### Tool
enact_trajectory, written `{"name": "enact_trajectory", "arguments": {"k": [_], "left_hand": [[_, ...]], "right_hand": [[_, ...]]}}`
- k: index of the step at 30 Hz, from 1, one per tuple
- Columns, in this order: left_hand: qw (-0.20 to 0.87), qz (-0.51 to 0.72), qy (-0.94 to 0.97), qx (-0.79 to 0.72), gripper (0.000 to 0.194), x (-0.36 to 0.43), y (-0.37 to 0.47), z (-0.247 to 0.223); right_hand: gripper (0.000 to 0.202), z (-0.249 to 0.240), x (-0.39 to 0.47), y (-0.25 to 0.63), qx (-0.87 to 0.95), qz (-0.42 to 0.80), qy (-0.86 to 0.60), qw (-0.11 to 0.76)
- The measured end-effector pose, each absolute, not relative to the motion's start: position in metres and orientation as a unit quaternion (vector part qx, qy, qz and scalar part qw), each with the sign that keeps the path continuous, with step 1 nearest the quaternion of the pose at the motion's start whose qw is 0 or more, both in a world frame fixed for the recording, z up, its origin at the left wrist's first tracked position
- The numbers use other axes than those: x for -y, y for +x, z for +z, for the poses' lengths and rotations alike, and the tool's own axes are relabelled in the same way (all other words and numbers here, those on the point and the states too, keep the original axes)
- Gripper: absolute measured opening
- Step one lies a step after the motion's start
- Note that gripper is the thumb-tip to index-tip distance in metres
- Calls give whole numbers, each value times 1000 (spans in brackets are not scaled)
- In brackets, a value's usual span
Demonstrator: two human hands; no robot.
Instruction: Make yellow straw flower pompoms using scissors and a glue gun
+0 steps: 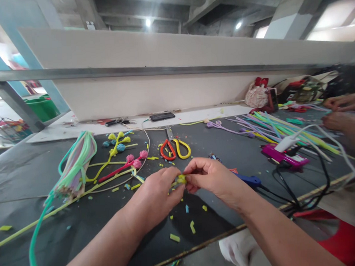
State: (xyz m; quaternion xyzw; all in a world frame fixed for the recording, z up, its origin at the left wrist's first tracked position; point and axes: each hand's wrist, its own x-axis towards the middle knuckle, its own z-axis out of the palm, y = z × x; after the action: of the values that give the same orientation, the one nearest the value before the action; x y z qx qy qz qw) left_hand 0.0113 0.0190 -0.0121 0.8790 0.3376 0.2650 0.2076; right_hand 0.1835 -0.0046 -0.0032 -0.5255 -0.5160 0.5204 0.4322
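Between the fingertips of my left hand (161,190) and my right hand (208,177) is a small yellow pipe-cleaner piece (181,179), partly covered by the fingers. Both hands pinch it just above the dark table. Beyond them lies a pair of scissors (175,147) with one red and one yellow handle loop. To the left are a yellow pipe-cleaner stem with yellow and blue buds (116,146) and a red stem with pink buds (131,162). Short yellow and blue offcuts (174,238) lie scattered around my hands.
A tied bundle of pastel pipe cleaners (80,163) lies at left, more pipe cleaners (273,131) at right. A magenta power strip (284,156) with cables and a blue-handled tool (248,180) lie right of my hands. A phone (162,116) rests at the back. A co-worker's hands (345,114) are far right.
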Motion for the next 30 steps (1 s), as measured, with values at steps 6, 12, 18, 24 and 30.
{"name": "enact_trajectory", "arguments": {"k": [6, 12, 18, 24, 30], "left_hand": [[141, 237, 912, -305, 19, -19, 12, -15], [223, 288, 871, -329, 19, -22, 13, -17], [309, 294, 826, -367, 21, -24, 16, -15], [303, 286, 847, -330, 21, -20, 16, -12], [361, 284, 822, -337, 21, -22, 15, -13]], "right_hand": [[8, -4, 5, 180, 481, 551, -520, 440], [43, -2, 7, 181, 454, 596, -447, 487], [44, -3, 9, 180, 490, 575, -424, 500], [36, -6, 8, 176, 475, 582, -424, 505], [35, -9, 5, 172, 445, 590, -428, 520]]}}
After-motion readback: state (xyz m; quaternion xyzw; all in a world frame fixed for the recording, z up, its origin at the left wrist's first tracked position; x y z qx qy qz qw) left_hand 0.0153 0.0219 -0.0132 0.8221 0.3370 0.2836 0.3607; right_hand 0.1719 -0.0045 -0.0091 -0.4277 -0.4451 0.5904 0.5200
